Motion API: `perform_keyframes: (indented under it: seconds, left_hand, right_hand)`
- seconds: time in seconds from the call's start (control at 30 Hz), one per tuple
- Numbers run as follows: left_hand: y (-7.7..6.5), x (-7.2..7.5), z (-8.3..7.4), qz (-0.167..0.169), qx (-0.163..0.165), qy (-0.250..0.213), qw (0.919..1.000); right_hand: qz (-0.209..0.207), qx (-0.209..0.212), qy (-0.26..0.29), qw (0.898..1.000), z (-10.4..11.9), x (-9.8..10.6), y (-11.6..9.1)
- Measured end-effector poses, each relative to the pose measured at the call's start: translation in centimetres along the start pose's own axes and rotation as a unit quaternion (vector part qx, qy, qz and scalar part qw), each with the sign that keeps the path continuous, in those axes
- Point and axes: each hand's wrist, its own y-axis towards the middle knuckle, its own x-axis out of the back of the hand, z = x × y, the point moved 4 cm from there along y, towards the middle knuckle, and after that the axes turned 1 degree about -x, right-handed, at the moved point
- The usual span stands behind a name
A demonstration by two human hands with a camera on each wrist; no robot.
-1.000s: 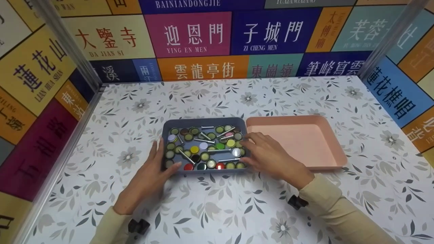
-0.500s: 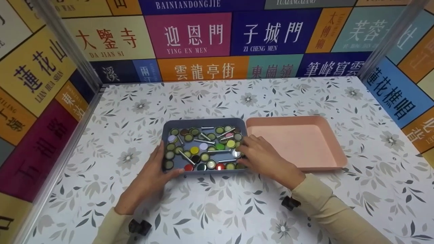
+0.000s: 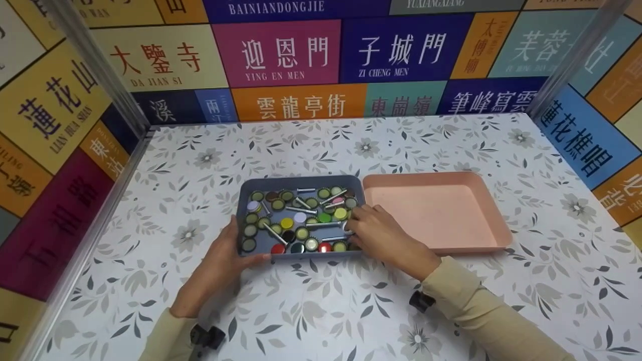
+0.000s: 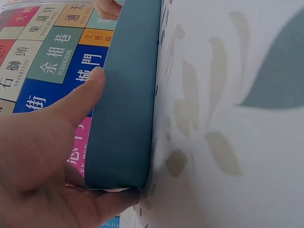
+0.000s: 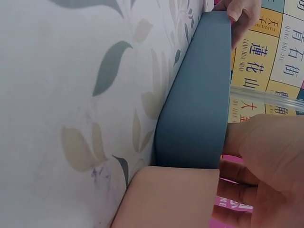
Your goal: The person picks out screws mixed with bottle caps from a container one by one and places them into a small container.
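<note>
A blue-grey tray (image 3: 301, 255) holds many bottle caps, among them a yellow cap (image 3: 286, 223) and a red cap (image 3: 325, 247). Silver screws lie among them, such as the long screw (image 3: 322, 224). My left hand (image 3: 210, 271) holds the tray's near left corner, thumb along the front rim and fingers against the left side. Over the right end of the tray, my right hand (image 3: 388, 240) reaches in with bent fingers beside a silver cap, which it mostly covers. In the right wrist view the tray wall (image 5: 194, 104) hides those fingertips, so any grasp is hidden.
A pink tray (image 3: 436, 210) stands right against the blue-grey one, with nothing visible in it. Both rest on a floral-patterned table (image 3: 321, 311). Coloured panels with Chinese characters (image 3: 286, 55) line the back and sides.
My right hand has moved left and lower into the right end of the tray, its fingers bending and covering the silver cap. The left hand slid slightly down the corner.
</note>
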Motion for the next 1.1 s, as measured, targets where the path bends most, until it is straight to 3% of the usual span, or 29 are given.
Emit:
perform_keyframes:
  seconds: [0.3,0.6,0.87,1.1]
  left_hand:
    - [0.0,0.0,0.4,0.0,-0.009,-0.001,1.0]
    - [0.0,0.2,0.2,-0.011,-0.033,-0.034,0.9988]
    - [0.1,0.2,0.2,0.004,0.0,-0.043,0.999]
    - [0.3,0.4,0.0,0.04,0.02,-0.065,0.9969]
  right_hand:
    - [-0.005,-0.007,-0.007,1.0,0.2,-0.2,0.2]
    - [-0.002,-0.001,-0.019,1.0,0.3,-0.6,0.6]
    - [-0.005,0.002,-0.032,0.999,0.4,-0.9,0.8]
    - [-0.018,0.022,-0.076,0.997,0.7,-1.1,1.1]
